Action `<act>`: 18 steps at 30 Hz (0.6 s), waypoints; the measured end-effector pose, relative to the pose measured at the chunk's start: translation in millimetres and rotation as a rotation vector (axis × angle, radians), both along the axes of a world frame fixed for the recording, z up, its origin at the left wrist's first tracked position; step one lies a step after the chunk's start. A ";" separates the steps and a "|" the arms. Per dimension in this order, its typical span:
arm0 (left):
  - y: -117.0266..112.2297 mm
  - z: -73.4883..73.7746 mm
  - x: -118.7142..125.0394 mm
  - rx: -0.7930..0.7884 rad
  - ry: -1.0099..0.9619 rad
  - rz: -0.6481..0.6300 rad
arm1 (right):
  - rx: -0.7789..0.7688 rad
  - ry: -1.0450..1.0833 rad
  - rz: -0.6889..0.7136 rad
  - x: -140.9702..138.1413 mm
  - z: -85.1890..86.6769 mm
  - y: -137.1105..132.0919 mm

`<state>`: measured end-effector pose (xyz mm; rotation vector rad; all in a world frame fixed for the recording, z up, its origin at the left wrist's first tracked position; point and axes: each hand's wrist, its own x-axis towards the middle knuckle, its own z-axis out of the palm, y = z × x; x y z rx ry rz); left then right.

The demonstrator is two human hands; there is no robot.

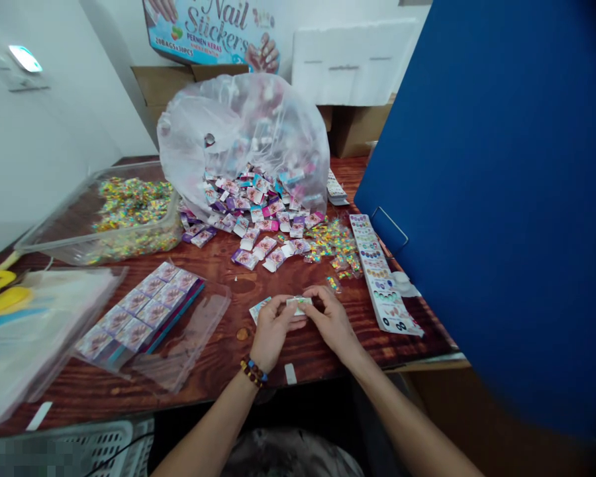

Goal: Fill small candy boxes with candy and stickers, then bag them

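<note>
Bare forearms (206,437) are reached forward; a small white packet (298,305) is pinched between the left hand (274,328) and right hand (332,320), fingers curled. If loosened, it could be lost among the loose packets (258,212) just ahead.

"Nail Stickers" runs in large script across a blue printed panel (211,33) standing behind a cardboard carton (161,89), with "20BAGS x 10PCS" and "PERMEN KERAS" in smaller capitals beneath it. Print on the heaped small sachets (258,209) and on the long sticker card (382,278) lying on the counter (218,371) is too small to read
</note>
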<state>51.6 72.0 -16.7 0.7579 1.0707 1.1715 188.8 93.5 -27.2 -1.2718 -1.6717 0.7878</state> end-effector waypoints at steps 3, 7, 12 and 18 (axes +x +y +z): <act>1.0 -0.7 1.2 -0.014 -0.022 0.030 | 0.078 -0.028 -0.065 -2.2 -3.4 -6.0; 3.5 -0.8 2.4 -0.006 -0.020 0.042 | 0.299 -0.203 -0.067 -0.1 -3.3 -13.3; 4.9 -3.6 4.5 0.007 0.022 0.035 | 0.412 -0.311 -0.078 1.6 -1.9 -18.2; 9.7 6.1 -4.2 0.040 0.072 -0.069 | -0.088 0.205 -0.098 8.9 0.4 -4.6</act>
